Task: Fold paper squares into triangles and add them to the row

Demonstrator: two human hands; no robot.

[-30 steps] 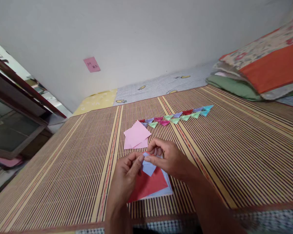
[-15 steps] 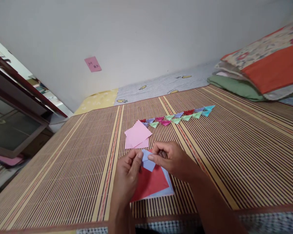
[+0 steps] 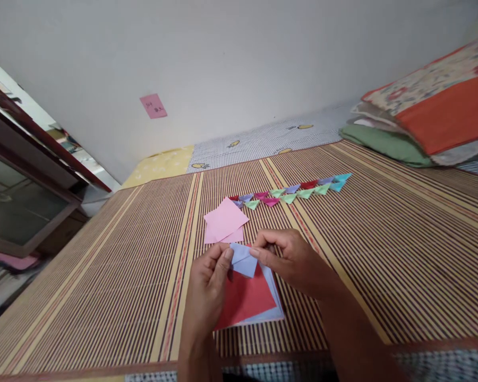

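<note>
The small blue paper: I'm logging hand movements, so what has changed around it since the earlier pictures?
The right hand has shifted right, away from the left hand, so more of the small blue paper shows between their fingertips, and its lower corner sits higher in view. Both hands still hold it. The red sheet, the pink sheets and the rows of folded papers stayed put.

Left hand pinching, at left edge of folded light-blue paper; right hand at its upper right corner, thumb forward, fingers curled. Both wrists below it.
</note>
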